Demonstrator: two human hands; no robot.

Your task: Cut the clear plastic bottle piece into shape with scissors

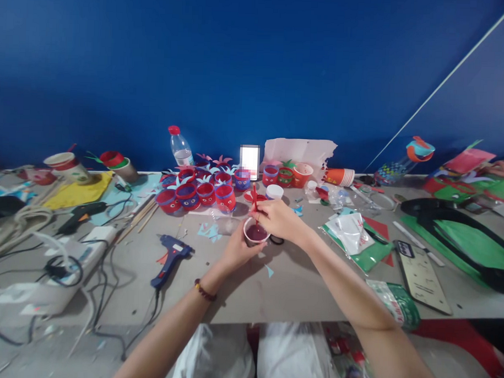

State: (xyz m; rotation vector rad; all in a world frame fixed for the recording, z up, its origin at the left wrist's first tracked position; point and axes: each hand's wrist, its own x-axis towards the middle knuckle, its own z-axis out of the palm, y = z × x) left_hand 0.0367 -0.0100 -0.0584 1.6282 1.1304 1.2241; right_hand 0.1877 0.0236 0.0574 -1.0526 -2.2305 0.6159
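Observation:
My left hand (235,250) is wrapped round a small paper cup (256,234) with a dark purplish-red inside, holding it over the table. In my right hand (278,217) a thin red stick (255,197) is pinched upright, its lower end reaching into the cup; whether it is a brush or a pen I cannot tell. Just beyond my hands lies a white round lid or cup (274,192). To their left stand several red and blue cups with eyes and paper leaves, one red and blue cup (224,198) nearest. Dark scissor handles (277,239) show partly under my right hand.
A blue glue gun (171,258) with its cable lies at the left, near a white power strip (75,265). A plastic bottle (181,148) and a lit phone (249,162) stand at the back. Orange paper cups (339,176), plastic packets (353,234) and another phone (421,277) lie right.

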